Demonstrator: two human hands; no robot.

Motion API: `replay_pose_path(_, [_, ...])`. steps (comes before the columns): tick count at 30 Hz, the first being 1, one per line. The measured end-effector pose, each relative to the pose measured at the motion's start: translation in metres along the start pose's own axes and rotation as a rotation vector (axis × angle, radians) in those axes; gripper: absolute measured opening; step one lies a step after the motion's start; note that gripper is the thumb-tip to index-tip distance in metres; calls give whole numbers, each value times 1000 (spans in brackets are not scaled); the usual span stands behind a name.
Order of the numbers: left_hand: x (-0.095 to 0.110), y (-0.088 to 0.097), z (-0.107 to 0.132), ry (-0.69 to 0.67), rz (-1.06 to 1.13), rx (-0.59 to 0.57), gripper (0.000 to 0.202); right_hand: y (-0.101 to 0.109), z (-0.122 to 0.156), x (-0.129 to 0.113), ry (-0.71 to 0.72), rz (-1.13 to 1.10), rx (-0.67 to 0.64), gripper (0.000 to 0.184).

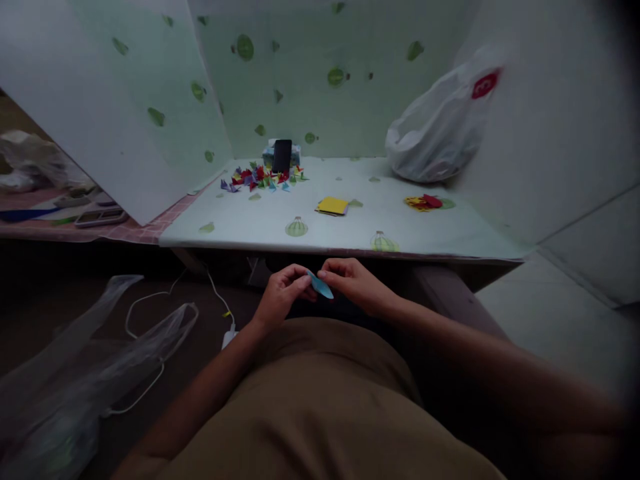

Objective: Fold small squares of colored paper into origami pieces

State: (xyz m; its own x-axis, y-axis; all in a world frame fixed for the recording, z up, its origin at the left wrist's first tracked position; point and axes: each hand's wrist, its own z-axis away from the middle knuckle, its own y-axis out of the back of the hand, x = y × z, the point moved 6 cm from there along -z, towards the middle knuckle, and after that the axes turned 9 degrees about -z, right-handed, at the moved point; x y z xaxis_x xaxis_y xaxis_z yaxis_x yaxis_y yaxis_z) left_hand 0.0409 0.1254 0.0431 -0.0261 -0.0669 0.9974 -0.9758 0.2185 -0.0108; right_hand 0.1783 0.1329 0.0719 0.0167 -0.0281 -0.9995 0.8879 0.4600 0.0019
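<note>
Just in front of my lap, below the table edge, a folded piece of light blue paper (321,287) is between my hands. My left hand (286,291) pinches it at its left side with thumb and fingers. Thumb and forefinger of my right hand (356,283) are closed at its upper right edge. Folded into a narrow, pointed shape, the paper is tilted down to the right. On the table lie a stack of square paper (333,206) with yellow on top and a pile of small colourful folded paper cranes (260,176).
A phone (282,155) leans on a tissue box (267,155) at the back. Red and yellow paper pieces (424,203) lie at right, near a white plastic bag (435,133). White panels flank the table (250,223). Cables and a clear bag (115,353) are at lower left.
</note>
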Motion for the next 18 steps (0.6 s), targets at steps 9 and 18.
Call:
replay_pose_path(9, [8, -2, 2, -41, -98, -16, 16, -3, -1, 10, -79, -131, -97, 30])
replay_pose_path(18, [10, -2, 4, -65, -163, -20, 14, -2, -3, 9, -41, -59, -74, 27])
